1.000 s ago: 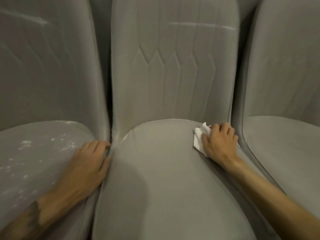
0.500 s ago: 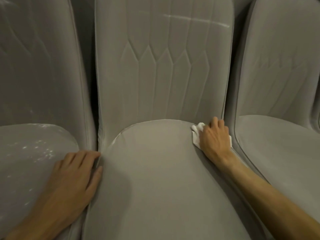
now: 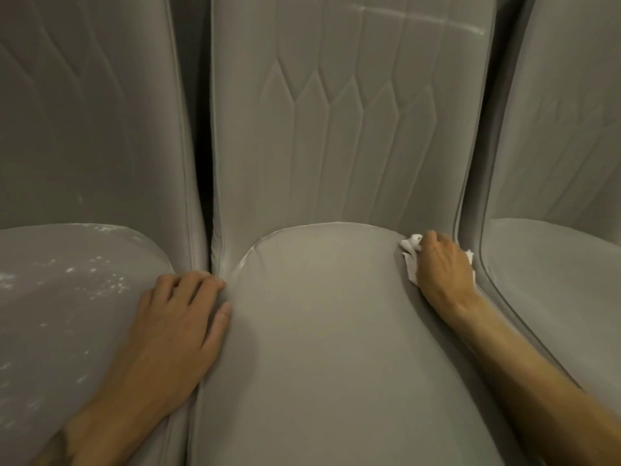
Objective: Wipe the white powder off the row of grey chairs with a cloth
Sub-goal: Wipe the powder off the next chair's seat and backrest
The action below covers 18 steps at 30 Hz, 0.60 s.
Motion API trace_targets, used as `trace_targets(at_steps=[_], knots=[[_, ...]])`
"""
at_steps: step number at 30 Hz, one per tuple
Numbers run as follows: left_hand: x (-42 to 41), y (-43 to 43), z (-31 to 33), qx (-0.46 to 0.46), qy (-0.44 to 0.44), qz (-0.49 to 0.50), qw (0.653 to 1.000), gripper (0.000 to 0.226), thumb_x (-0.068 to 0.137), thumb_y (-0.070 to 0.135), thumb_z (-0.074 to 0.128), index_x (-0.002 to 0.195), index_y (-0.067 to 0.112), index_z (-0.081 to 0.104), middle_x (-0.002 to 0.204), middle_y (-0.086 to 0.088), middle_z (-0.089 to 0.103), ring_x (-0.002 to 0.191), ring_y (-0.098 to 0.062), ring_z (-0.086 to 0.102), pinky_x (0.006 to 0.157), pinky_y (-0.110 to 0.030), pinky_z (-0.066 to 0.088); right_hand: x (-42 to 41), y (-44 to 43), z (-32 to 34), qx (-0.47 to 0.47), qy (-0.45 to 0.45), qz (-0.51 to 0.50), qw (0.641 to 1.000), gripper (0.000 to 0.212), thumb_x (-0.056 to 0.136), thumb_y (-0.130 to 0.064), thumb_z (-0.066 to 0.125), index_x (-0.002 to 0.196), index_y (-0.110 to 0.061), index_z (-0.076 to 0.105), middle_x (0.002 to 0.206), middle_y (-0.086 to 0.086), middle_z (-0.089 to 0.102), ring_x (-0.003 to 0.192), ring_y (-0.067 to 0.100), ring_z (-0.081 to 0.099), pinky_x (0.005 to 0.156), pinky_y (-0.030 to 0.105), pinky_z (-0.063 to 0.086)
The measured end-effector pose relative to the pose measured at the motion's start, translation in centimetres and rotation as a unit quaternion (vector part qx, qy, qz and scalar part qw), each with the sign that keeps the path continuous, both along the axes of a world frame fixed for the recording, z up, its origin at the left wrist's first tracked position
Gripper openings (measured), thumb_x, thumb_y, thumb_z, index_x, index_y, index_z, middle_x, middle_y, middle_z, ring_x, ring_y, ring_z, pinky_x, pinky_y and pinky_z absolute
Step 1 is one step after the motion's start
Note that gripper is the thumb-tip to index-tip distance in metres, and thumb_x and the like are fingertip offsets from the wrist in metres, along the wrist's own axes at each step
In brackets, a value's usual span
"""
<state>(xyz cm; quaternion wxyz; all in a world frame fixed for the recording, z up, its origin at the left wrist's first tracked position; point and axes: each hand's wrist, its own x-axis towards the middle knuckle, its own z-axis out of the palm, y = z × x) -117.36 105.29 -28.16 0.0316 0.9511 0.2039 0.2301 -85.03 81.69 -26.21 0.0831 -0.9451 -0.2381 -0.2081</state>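
Three grey chairs stand side by side. The middle chair's seat (image 3: pixel 322 331) looks free of powder, apart from a pale line along its back edge. My right hand (image 3: pixel 443 267) grips a white cloth (image 3: pixel 410 250) with curled fingers at the seat's back right corner, where seat meets backrest. My left hand (image 3: pixel 174 331) rests flat on the inner edge of the left chair's seat (image 3: pixel 67 314), fingers spread. White powder specks (image 3: pixel 97 277) cover that left seat. A white powder streak (image 3: pixel 420 20) crosses the top of the middle backrest.
The right chair's seat (image 3: pixel 554 280) lies just past my right hand, across a narrow gap. A dark gap (image 3: pixel 204 183) separates the left and middle backrests. The left backrest (image 3: pixel 84 112) has a small pale mark low down.
My right hand has slid the cloth further back and right into the seat corner, fingers curling tighter. My left hand has stayed on the left seat's edge while the view shifted.
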Motion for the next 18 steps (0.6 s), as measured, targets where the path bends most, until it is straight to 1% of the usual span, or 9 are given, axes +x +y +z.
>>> trace_targets(at_steps=[3,5,7,9,10,12,14,16,18], knots=[[0.1,-0.2,0.2,-0.002,0.0,-0.002,1.0,0.037,0.099,0.042,0.04,0.121,0.02,0.061,0.117,0.001,0.06,0.1,-0.025,0.048,0.082,-0.045,0.047,0.9,4.4,0.5,0.043,0.058,0.016,0.997,0.033,0.099,-0.035,0.051,0.093,-0.004,0.059,0.099,0.022,0.065,0.094,0.043,0.063,0.086,0.051,0.046],[0.0,-0.2,0.1,0.0,0.003,-0.003,1.0,0.038,0.1,0.043,0.04,0.121,0.02,0.061,0.118,0.002,0.059,0.099,-0.025,0.048,0.082,-0.044,0.047,0.9,5.6,0.7,0.057,0.094,0.047,0.993,0.028,0.098,-0.028,0.052,0.095,-0.001,0.059,0.102,0.024,0.064,0.096,0.045,0.061,0.089,0.053,0.045],[-0.1,0.0,0.1,0.007,0.004,-0.009,1.0,0.038,0.1,0.043,0.04,0.121,0.02,0.061,0.119,0.003,0.06,0.099,-0.025,0.047,0.081,-0.043,0.047,0.7,4.0,0.3,0.027,0.082,0.053,0.995,0.028,0.099,-0.029,0.055,0.098,-0.001,0.06,0.104,0.023,0.062,0.094,0.044,0.059,0.087,0.052,0.045],[-0.1,0.1,0.1,0.01,0.004,-0.007,1.0,0.039,0.1,0.043,0.04,0.121,0.02,0.062,0.12,0.002,0.061,0.099,-0.024,0.047,0.082,-0.043,0.047,0.1,1.3,0.0,-0.017,0.025,0.035,0.999,0.029,0.098,-0.032,0.057,0.103,-0.004,0.061,0.107,0.018,0.061,0.096,0.04,0.058,0.082,0.05,0.044],[-0.1,0.1,0.2,0.009,0.006,-0.004,1.0,0.039,0.1,0.044,0.04,0.121,0.019,0.063,0.121,0.002,0.062,0.1,-0.024,0.047,0.082,-0.043,0.047,-0.1,0.4,-0.2,-0.014,0.016,0.022,1.0,0.029,0.099,-0.032,0.058,0.103,-0.003,0.061,0.107,0.019,0.06,0.095,0.04,0.058,0.08,0.049,0.043],[-0.1,0.1,0.4,0.015,0.018,-0.001,1.0,0.041,0.101,0.044,0.037,0.12,0.019,0.063,0.122,0.002,0.063,0.102,-0.023,0.049,0.082,-0.043,0.048,0.0,1.4,-0.1,-0.002,0.027,0.013,1.0,0.026,0.099,-0.026,0.057,0.102,0.0,0.061,0.107,0.023,0.061,0.096,0.042,0.059,0.081,0.048,0.042],[-0.4,-0.1,0.5,0.026,0.038,-0.005,0.999,0.043,0.102,0.045,0.035,0.122,0.02,0.063,0.125,0.002,0.063,0.104,-0.023,0.051,0.083,-0.043,0.051,0.6,4.7,0.2,0.012,0.05,0.01,0.999,0.025,0.1,-0.024,0.053,0.102,-0.002,0.062,0.108,0.023,0.062,0.1,0.041,0.06,0.087,0.048,0.041],[-0.8,-0.4,0.5,0.036,0.043,-0.003,0.998,0.045,0.103,0.045,0.034,0.126,0.019,0.062,0.129,0.0,0.064,0.106,-0.024,0.054,0.083,-0.045,0.055,1.0,7.3,0.3,0.03,0.088,0.046,0.995,0.026,0.1,-0.024,0.051,0.102,-0.001,0.063,0.109,0.024,0.062,0.102,0.043,0.06,0.089,0.048,0.041],[-0.9,-0.6,0.2,0.042,0.038,-0.001,0.998,0.047,0.104,0.045,0.033,0.129,0.018,0.062,0.131,-0.002,0.066,0.107,-0.026,0.056,0.083,-0.047,0.056,1.3,6.6,0.1,0.017,0.103,0.074,0.992,0.028,0.101,-0.027,0.049,0.106,-0.004,0.064,0.108,0.023,0.061,0.101,0.042,0.058,0.088,0.049,0.04]])
